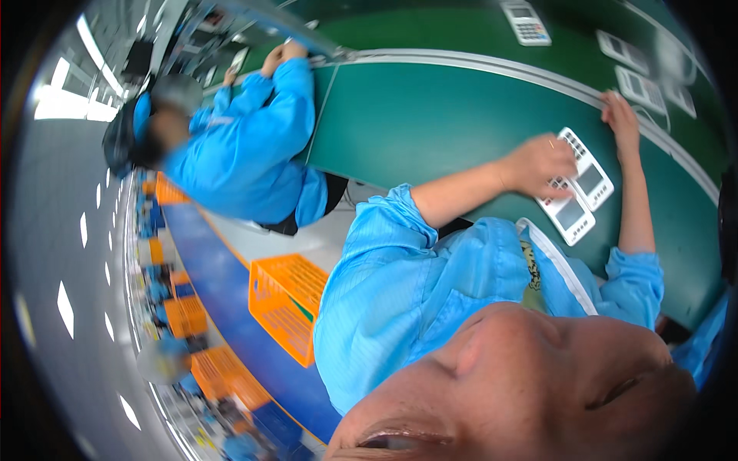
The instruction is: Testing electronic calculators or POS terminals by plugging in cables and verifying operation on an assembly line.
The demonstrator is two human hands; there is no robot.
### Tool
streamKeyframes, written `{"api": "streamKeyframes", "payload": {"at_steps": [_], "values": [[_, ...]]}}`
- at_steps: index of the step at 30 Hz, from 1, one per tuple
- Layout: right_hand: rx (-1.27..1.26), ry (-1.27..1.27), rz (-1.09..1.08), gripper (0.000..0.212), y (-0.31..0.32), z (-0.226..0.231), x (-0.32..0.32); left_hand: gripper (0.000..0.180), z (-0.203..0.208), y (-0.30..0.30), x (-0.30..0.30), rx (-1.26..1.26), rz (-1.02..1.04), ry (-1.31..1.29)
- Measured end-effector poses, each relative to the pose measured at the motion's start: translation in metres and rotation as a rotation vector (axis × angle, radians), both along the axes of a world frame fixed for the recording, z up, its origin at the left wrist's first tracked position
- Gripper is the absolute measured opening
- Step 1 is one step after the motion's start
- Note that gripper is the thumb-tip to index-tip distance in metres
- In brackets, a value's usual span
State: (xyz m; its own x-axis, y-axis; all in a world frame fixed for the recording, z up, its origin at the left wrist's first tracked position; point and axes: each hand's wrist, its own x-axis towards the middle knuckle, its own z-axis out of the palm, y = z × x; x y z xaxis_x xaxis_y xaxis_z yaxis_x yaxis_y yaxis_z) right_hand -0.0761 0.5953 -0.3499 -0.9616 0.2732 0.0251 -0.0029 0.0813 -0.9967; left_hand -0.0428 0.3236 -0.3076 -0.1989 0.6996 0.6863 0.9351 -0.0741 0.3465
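Two white handheld card terminals with keypads and dark screens lie side by side on the green tabletop. Across the upper keys of the nearer terminal is my left hand, its fingers bent and smeared by motion; whether they pinch anything is hidden. The other terminal lies just to the right, its keypad beside my left fingertips. Farther out, my right hand rests by the metal rail at the table's far edge. Its fingers and thumb look slightly apart, with nothing visible between them.
Beyond the rail, a dark green strip carries another terminal and several white devices at the far right. A co-worker in blue works at the left. Orange crates stand on the floor beside and behind me.
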Motion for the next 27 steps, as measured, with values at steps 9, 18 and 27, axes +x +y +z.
{"api": "streamKeyframes", "payload": {"at_steps": [9, 18, 27], "values": [[-0.016, -0.003, -0.008, 0.032, 0.007, -0.006, -0.007, 0.056, -0.014, -0.027, 0.042, -0.175, -0.008, 0.067], [0.031, 0.014, 0.015, 0.034, 0.007, -0.003, -0.004, 0.078, 0.004, -0.066, 0.064, -0.346, 0.129, -0.021], [0.062, 0.007, 0.018, 0.034, 0.015, -0.014, -0.010, 0.078, 0.031, -0.133, 0.046, -0.610, 0.533, -0.277]]}}
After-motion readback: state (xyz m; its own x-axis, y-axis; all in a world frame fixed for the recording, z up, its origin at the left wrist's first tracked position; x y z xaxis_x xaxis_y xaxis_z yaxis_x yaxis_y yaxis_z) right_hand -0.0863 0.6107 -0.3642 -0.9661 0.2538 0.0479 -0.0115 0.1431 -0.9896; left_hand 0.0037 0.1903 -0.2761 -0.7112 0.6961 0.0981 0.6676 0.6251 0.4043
